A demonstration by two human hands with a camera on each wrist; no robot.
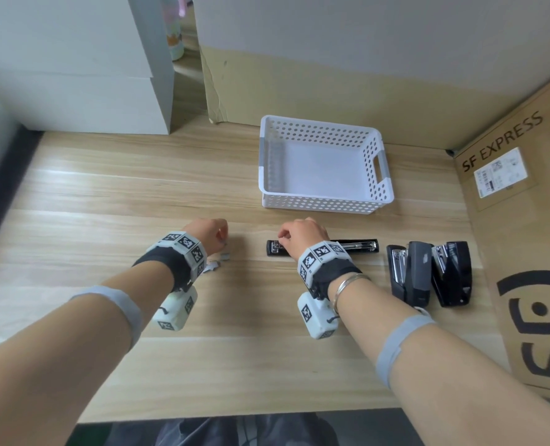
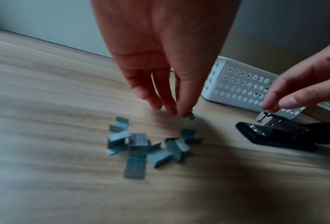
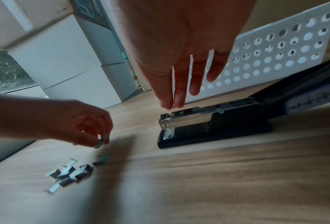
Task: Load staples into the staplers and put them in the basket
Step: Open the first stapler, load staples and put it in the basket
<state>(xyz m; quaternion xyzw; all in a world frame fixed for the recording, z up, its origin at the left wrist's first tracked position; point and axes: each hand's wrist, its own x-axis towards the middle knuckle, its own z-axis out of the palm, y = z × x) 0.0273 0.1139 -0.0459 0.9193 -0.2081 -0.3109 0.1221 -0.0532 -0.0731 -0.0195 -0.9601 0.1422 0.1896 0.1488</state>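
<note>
A black stapler (image 1: 359, 245) lies flipped open on the wooden table, its metal staple channel (image 3: 167, 121) bare. My right hand (image 1: 281, 238) hovers just above the channel's front end with straight fingers (image 3: 177, 97) and holds nothing. To its left, my left hand (image 2: 179, 113) pinches a short staple strip (image 2: 191, 117) between thumb and fingertips, a little above the table. Below it lies a loose pile of staple strips (image 2: 150, 148). The white perforated basket (image 1: 376, 185) stands behind the stapler with nothing in it.
Two more black staplers (image 1: 410, 272) (image 1: 453, 272) lie side by side at the right. A large cardboard box (image 1: 524, 220) walls the right side, and white boxes (image 1: 74, 75) stand at the back left. Bare table lies in front of my wrists.
</note>
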